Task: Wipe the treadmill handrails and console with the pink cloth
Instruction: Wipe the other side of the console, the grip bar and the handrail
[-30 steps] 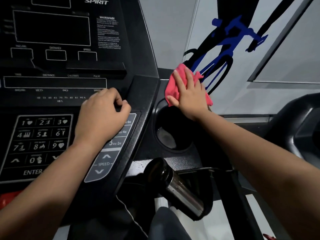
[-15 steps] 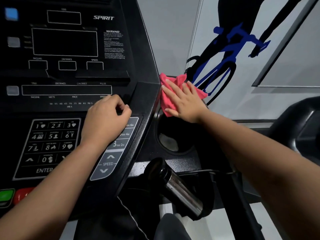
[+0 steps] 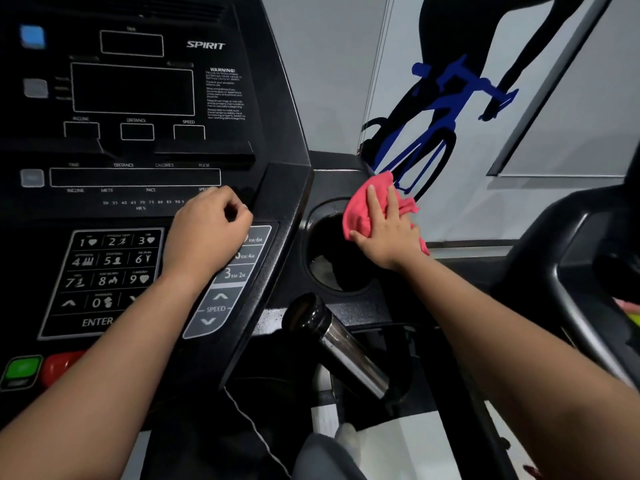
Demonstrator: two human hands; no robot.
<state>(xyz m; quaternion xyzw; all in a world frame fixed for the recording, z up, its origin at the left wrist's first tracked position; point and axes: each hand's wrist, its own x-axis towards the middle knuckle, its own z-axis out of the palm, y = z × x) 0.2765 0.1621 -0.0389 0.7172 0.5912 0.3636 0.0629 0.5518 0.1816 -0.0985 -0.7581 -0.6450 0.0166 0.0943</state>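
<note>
a cyclist mural (image 3: 446, 109) in black and blue covered the wall just beyond the right hand (image 3: 389, 233). another black machine (image 3: 571, 258) stood to that hand's right, and a thin cord (image 3: 256, 427) trailed below the left hand (image 3: 207, 233).

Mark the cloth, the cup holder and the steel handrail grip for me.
cloth (image 3: 358, 211), head view, on the bare pink fabric left of the fingers.
cup holder (image 3: 313, 216), head view, on its left rim.
handrail grip (image 3: 349, 358), head view, on the shiny steel middle.
</note>
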